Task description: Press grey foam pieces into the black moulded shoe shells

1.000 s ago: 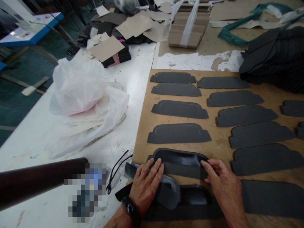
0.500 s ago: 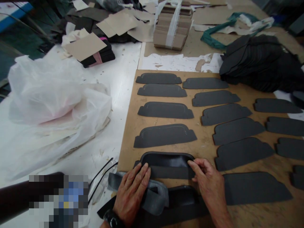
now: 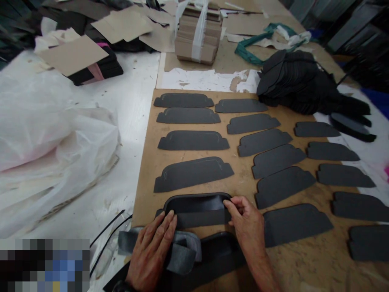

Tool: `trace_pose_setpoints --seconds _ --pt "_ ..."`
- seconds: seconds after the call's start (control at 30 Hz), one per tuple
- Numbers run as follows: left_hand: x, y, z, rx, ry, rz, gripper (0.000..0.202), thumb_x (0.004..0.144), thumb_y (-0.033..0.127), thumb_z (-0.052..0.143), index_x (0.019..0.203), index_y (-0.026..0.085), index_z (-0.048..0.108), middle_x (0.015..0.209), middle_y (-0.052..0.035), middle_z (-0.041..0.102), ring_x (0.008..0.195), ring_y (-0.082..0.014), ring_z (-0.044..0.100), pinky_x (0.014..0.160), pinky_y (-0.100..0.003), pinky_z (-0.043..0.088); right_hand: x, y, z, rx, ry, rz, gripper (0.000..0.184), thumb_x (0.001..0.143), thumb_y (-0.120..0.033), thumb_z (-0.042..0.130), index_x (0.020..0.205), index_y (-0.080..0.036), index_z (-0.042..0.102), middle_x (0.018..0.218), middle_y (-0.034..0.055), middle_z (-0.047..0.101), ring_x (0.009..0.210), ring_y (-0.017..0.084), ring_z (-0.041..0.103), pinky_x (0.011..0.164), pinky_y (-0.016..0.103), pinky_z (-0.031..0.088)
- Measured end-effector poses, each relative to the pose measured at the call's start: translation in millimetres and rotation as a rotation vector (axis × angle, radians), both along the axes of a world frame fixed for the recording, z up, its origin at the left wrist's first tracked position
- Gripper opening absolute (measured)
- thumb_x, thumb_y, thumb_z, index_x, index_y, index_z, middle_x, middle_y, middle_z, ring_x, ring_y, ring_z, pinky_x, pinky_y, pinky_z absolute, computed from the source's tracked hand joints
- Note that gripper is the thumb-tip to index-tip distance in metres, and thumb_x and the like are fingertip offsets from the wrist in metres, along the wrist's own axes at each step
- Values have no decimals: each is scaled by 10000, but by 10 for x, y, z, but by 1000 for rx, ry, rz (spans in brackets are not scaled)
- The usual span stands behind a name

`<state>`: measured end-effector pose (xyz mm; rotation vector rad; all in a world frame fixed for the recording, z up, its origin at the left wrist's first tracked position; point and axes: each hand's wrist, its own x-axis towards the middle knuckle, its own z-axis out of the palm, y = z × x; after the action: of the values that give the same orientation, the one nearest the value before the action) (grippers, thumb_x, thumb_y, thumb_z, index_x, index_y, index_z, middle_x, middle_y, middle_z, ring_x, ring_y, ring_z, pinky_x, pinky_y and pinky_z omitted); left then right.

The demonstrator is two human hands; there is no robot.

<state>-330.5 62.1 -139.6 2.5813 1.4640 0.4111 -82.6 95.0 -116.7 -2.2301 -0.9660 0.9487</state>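
In the head view, a dark grey flat panel with a raised, glossy black curved strip [image 3: 197, 202] lies on the brown board. My right hand [image 3: 247, 227] pinches the strip's right end between thumb and fingers. With fingers stretched out flat, my left hand [image 3: 152, 247] presses its fingertips on the panel's left end. Under and beside that palm lies a folded grey-blue cloth-like piece [image 3: 182, 257]. A second dark panel with a glossy black strip [image 3: 219, 253] sits nearer to me, partly covered by the cloth-like piece and my left hand.
Several flat dark panels [image 3: 194, 140] lie in columns on the brown board [image 3: 188, 156]. A black stack [image 3: 285, 81] stands at the back right, and a strapped bundle of brown card pieces [image 3: 199, 34] at the back. Translucent plastic sheeting [image 3: 75, 142] covers the left side.
The view has shifted to the right, so the scene appears further left. Both hands keep nearly the same places on the panel.
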Motion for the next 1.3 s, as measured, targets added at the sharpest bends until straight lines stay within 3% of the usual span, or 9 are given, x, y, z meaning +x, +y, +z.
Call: trace_pose_setpoints --seconds 0.27,0.43,0.63,0.83,1.0,1.17,1.3 --pt "-20 36 35 23 37 -45 593 842 14 250 1405 194 212 1291 -54 495 1230 -211 378 974 -345 305 -3 4 -26 37 -148 27 349 727 -441 583 918 -151 548 741 28 546 618 142 550 551 262 496" --pt "-36 40 7 42 15 -57 577 850 40 255 1403 202 228 1286 -50 500 1217 -223 389 964 -347 304 24 37 -11 5 -162 25 323 701 -428 604 866 -156 553 763 31 516 666 151 546 521 249 494" --pt "-31 33 -4 12 -3 -35 600 832 18 266 1399 210 238 1280 -53 505 1195 -230 411 929 -357 328 88 72 -16 -48 78 -62 338 673 -451 598 858 -177 529 735 -10 465 565 118 519 344 221 462" --pt "39 -3 11 19 -25 41 588 777 -37 252 1285 194 436 1253 -36 531 1172 -208 425 913 -351 326 133 8 -56 -1 154 -108 402 650 -480 631 883 -170 528 733 -27 472 502 90 507 364 246 500" --pt "36 6 48 -2 45 12 553 774 -7 291 1263 183 466 1262 -51 521 1184 -216 413 912 -355 331 160 -6 -71 77 304 -176 430 654 -483 643 908 -163 512 649 -59 471 407 61 462 386 242 496" --pt "21 9 34 -12 -29 31 551 790 0 260 1266 186 465 1262 -53 521 1182 -216 415 922 -361 327 174 -58 -57 220 472 -315 339 744 -475 579 892 -193 462 469 -100 411 357 63 406 353 176 401" --pt "15 4 5 -3 -8 9 506 827 39 273 1278 183 451 1272 -55 512 1175 -222 416 919 -358 327 162 -143 24 355 338 -318 305 799 -450 527 914 -172 480 449 -89 407 338 59 379 332 157 326"
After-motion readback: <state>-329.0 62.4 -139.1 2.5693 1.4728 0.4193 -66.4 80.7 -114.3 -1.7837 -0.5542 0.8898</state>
